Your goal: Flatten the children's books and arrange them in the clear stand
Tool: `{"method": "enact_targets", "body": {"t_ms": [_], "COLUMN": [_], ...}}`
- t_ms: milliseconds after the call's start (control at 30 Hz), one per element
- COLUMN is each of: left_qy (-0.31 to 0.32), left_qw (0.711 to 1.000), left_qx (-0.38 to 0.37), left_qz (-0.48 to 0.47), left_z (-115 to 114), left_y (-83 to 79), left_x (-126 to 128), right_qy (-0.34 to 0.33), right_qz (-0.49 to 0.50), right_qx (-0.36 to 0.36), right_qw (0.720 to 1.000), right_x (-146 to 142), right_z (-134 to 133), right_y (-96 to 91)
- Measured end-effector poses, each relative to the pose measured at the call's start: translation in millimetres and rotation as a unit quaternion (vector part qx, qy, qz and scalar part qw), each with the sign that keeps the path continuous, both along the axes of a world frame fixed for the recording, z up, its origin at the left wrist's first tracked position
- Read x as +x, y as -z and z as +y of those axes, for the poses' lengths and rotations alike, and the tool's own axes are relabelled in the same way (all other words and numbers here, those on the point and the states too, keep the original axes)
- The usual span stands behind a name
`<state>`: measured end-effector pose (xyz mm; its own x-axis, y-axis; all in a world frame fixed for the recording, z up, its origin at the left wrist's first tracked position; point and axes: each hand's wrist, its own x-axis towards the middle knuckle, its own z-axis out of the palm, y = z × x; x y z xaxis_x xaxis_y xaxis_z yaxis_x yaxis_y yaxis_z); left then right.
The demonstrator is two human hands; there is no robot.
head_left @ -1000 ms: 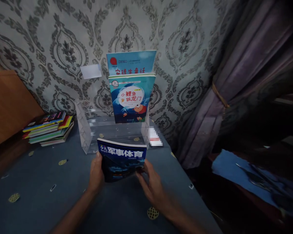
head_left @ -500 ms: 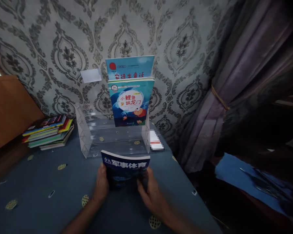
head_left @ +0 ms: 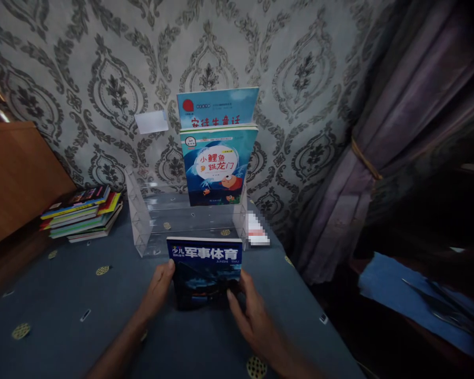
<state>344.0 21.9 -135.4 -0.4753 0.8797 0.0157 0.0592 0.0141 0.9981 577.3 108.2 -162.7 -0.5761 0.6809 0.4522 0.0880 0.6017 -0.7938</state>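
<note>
A dark blue book (head_left: 207,273) with white title characters is held between both hands, its cover facing me. My left hand (head_left: 160,284) grips its left edge, thumb near the upper corner. On the right edge, my right hand (head_left: 250,308) is closed around the book, with a finger against the cover. Just behind it stands a clear acrylic book rack (head_left: 138,216) with stepped tiers. Toward the rack's right side, a blue book with a red fish (head_left: 215,168) leans upright, and a light blue book (head_left: 217,105) rises behind it.
A stack of books (head_left: 82,213) lies to the left, beside an orange-brown wooden panel (head_left: 23,179). A blurred white item (head_left: 258,231) sits right of the rack. Beyond the table's right edge are a tied curtain (head_left: 339,210) and a blue cloth (head_left: 395,295).
The dark blue book has tilted more upright, so more of its cover shows. Both hands still hold it. The camera view has shifted slightly.
</note>
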Motion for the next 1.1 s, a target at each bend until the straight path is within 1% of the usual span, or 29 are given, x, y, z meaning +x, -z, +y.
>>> {"method": "enact_targets", "body": {"t_ms": [67,133,200,267,367,500,567,667,767,867,967,1000,1100], "left_qy": [0.089,0.173,0.245,0.299,0.332,0.332,0.315,0.258,0.175,0.058,-0.062,-0.089,-0.139], "left_qw": [0.995,0.980,0.964,0.949,0.940,0.939,0.945,0.963,0.977,0.986,0.978,0.970,0.942], "left_qx": [-0.015,-0.037,-0.060,-0.071,-0.072,-0.075,-0.068,-0.041,-0.008,0.044,0.124,0.154,0.233], "left_qz": [0.051,0.085,0.087,0.068,0.039,0.037,0.048,0.073,0.117,0.148,0.159,0.163,0.195], "left_z": [-2,-6,-10,-14,-15,-8,-2,7,18,31,48,54,69], "left_y": [-20.2,-35.3,-44.5,-49.4,-55.1,-69.6,-79.5,-94.1,-104.5,-110.9,-119.4,-123.3,-135.7], "left_x": [-9,-18,-26,-31,-32,-27,-25,-21,-16,-6,6,10,20], "right_qy": [-0.002,0.001,-0.004,-0.010,-0.009,0.010,0.018,0.034,0.045,0.052,0.062,0.063,0.053], "right_qz": [-0.009,-0.012,-0.013,-0.007,0.005,0.034,0.046,0.059,0.072,0.087,0.106,0.111,0.133], "right_qx": [0.002,0.003,0.003,0.004,0.001,0.006,0.017,0.040,0.064,0.109,0.159,0.170,0.190], "right_qw": [1.000,1.000,1.000,1.000,1.000,0.999,0.999,0.997,0.994,0.989,0.980,0.977,0.971], "right_x": [1,1,1,1,-1,-5,-7,-12,-18,-23,-29,-31,-37], "right_z": [0,0,-1,-1,-1,3,7,18,32,49,66,72,87], "right_y": [-5.0,-8.2,-9.8,-10.4,-11.8,-17.6,-22.0,-30.5,-43.7,-64.5,-91.6,-100.9,-124.8]}}
